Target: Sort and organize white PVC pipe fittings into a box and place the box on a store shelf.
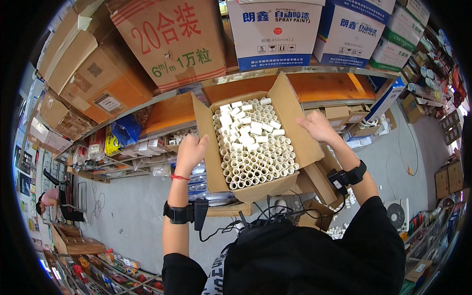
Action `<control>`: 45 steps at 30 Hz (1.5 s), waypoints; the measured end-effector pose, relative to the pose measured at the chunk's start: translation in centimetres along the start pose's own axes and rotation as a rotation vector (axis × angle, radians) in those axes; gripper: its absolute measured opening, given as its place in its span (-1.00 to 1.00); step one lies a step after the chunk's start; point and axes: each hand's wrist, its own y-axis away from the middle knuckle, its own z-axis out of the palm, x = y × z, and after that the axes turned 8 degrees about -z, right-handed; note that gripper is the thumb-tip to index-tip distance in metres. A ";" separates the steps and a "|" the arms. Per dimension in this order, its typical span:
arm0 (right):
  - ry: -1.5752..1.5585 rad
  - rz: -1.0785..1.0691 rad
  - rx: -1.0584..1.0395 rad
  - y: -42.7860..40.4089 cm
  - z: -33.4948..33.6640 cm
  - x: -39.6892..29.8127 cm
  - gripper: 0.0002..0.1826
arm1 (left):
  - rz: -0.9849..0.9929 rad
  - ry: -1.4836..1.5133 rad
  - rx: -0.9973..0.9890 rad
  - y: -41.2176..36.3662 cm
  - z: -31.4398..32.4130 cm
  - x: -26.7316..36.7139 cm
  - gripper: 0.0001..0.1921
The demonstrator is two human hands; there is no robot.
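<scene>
An open cardboard box (254, 193) is in front of me, tilted so that its inside faces me. It is full of short white plastic pipe fittings (258, 162). Most of them stand on end in rows, while a loose heap lies on top at the back left. My left hand (192, 153) grips the outer edge of the left flap, its thumb uppermost. On the other side, my right hand (317, 126) holds the right flap (295, 129) near its edge, the thumb over the inner face.
An orange-brown shelf board (328, 87) lies behind the box. Above it stand spray paint cartons (274, 37) and a large cardboard carton (173, 40). More fittings lie scattered on the floor (337, 232). Cables hang before my body. A fan (397, 215) stands right; a person (49, 202) is far left.
</scene>
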 end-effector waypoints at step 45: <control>0.622 -0.095 0.501 1.7 6.6 7.9 -0.56 | -0.072 0.464 -0.313 -3.1 3.3 -10.6 -0.60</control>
